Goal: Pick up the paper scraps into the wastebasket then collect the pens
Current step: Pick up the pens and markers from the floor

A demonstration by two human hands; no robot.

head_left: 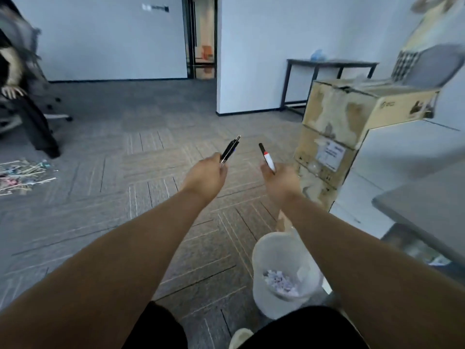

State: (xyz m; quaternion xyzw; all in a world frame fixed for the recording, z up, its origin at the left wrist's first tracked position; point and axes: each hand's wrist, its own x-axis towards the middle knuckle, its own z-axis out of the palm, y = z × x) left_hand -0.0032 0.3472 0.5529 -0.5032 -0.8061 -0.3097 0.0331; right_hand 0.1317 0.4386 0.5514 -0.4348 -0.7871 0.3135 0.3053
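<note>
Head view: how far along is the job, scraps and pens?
Done: scraps lie in the wastebasket. In hand: the left hand grips several black pens; the right hand holds a white marker. Left: no loose pens show on the carpet, but a blurred litter pile at far left may need clearing; I cannot tell what it is.

I am getting one view only: the head camera, wide-angle, is looking forward and down. It is sitting close over the forearms [113,260], with the left hand [206,172] and right hand [279,180] at arm's reach mid-frame. The floor [125,210] is filling the lower half, and the wastebasket [261,293] is showing near the bottom edge.
</note>
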